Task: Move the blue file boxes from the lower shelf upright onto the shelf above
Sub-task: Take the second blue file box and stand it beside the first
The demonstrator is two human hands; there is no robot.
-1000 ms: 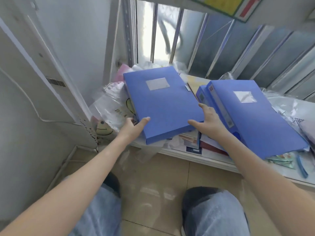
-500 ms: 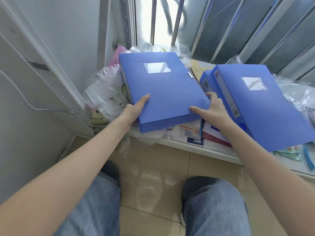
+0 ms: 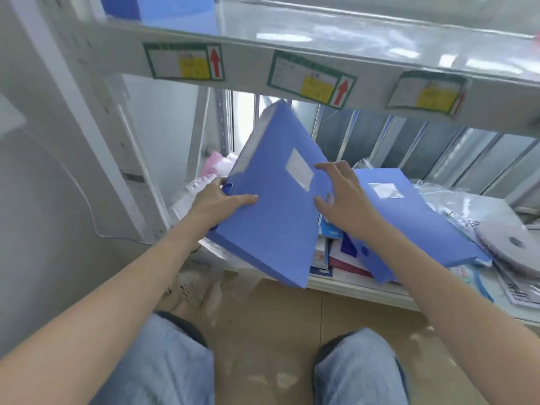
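Note:
A blue file box (image 3: 271, 206) with a white label is lifted off the lower shelf (image 3: 359, 285) and tilted, its far end raised toward the upper shelf (image 3: 321, 48). My left hand (image 3: 217, 201) grips its left spine edge, thumb on the cover. My right hand (image 3: 343, 194) holds its right edge, fingers spread over the cover. A second blue file box (image 3: 415, 223) lies flat on the lower shelf to the right. Something blue (image 3: 157, 7), blurred, stands on the upper shelf at top left.
The upper shelf's front rail carries several green-framed labels (image 3: 311, 78) with red arrows. Booklets, plastic bags (image 3: 193, 188) and a grey disc-shaped item (image 3: 511, 247) clutter the lower shelf. A white wall unit (image 3: 87, 135) stands left. My knees are below, over a tiled floor.
The left file box went from lying flat on the lower shelf to lifted and tilted up in both hands. The view rose, bringing the upper shelf into sight.

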